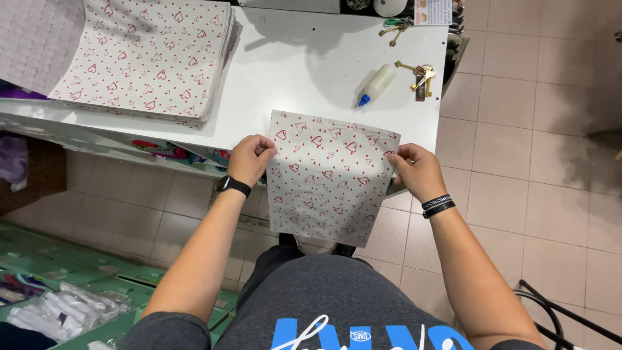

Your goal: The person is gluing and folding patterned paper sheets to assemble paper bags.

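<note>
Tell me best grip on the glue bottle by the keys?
Take the glue bottle across its white body, coming from above. It lies on its side on the white table, blue cap toward the person; its long sides are free, with the keys just beyond to the right.

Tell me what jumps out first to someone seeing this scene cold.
First, the sheet of white paper with red hearts, gripped at its side edges by the left hand and right hand at the near edge of the white table. Next, the matching stack of heart-print sheets at the table's far left, then the glue bottle and keys far right.
</note>
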